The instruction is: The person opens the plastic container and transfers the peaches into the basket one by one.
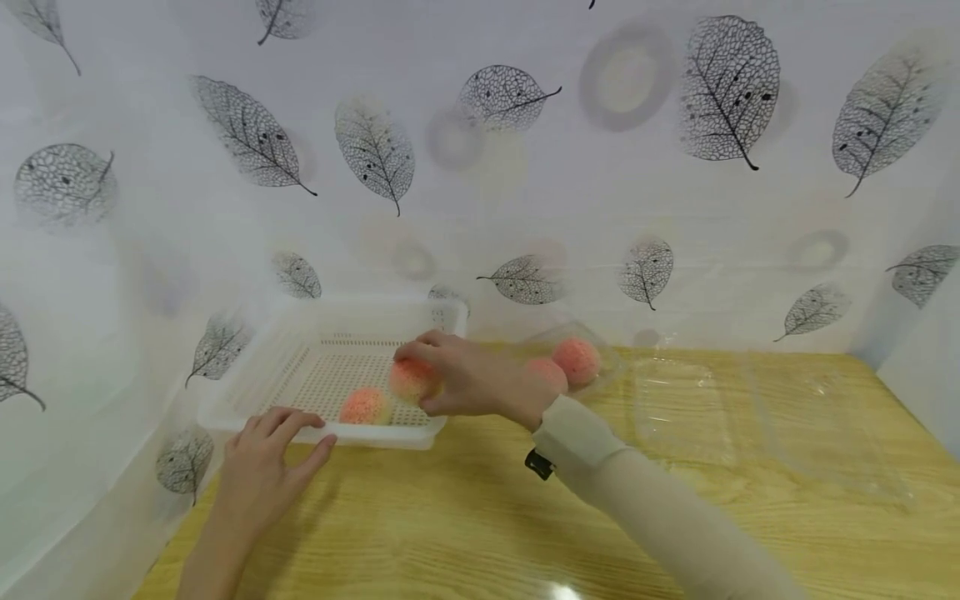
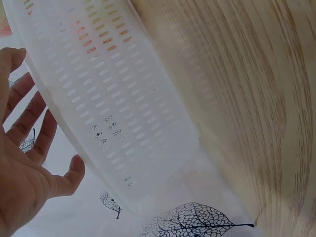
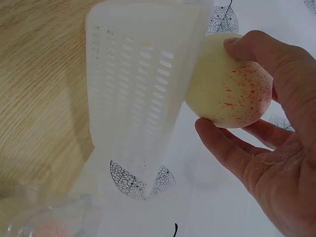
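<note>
While gripped between thumb and curved fingers of the right hand (image 1: 468, 375), hangs at the right end of the white basket (image 1: 397, 434): one round fruit (image 1: 412, 381), pale yellow flecked with red. Impossible to tell whether touching the perforated basket floor.

Second fruit (image 1: 365, 407), same colouring. Lies inside the basket by the near wall, just left of the held one.

Left hand (image 1: 262, 458), fingers spread and loosely bent. Rests along the near rim of the basket, left of both fruits, with thumb at the near side.

Clear tray (image 1: 609, 375), far side of the wood-grain table (image 1: 450, 517), right of the basket. Holds two pinker fruits: one in full view (image 1: 576, 361), one partly hidden behind the right wrist.

Clear plastic container (image 1: 682, 408), right of the tray; another clear container (image 1: 821, 425), farther right, outline faint.

Pale sleeve (image 1: 645, 492) on the right arm, with dark clasp (image 1: 538, 463) near the wrist.

White sheeting (image 1: 525, 192) printed with dark skeleton leaves, behind the table and along left and right sides.
</note>
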Available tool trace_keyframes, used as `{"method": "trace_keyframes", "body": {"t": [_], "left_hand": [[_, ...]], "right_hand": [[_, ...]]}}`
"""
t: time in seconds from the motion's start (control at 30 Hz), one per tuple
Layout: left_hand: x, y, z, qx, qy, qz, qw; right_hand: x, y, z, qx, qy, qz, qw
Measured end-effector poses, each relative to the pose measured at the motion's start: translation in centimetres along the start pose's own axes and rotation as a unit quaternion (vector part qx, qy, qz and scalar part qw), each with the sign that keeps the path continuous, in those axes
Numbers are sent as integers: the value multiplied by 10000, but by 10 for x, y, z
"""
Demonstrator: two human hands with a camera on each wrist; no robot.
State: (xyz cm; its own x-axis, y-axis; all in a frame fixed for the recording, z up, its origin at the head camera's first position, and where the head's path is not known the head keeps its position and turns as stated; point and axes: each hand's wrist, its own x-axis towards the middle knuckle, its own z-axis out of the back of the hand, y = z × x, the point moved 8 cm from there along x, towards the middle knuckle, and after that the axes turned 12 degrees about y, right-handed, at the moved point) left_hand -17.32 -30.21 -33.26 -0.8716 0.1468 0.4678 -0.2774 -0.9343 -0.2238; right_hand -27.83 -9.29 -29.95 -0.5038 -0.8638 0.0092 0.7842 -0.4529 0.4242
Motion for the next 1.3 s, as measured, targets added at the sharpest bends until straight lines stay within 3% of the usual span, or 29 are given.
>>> {"method": "trace_keyframes", "body": {"t": [0.2, 0.97, 1.3], "left_hand": [[-1, 0, 2, 58, -132, -96, 9999], [-2, 5, -2, -31, -29, 106, 9999], [-2, 2, 1, -23, -190, -61, 9998]], "right_hand": [[8, 2, -7, 35, 133, 13, 9999], [35, 1, -28, -273, 478, 81, 9985], [40, -3, -38, -395, 921, -109, 9949]]}}
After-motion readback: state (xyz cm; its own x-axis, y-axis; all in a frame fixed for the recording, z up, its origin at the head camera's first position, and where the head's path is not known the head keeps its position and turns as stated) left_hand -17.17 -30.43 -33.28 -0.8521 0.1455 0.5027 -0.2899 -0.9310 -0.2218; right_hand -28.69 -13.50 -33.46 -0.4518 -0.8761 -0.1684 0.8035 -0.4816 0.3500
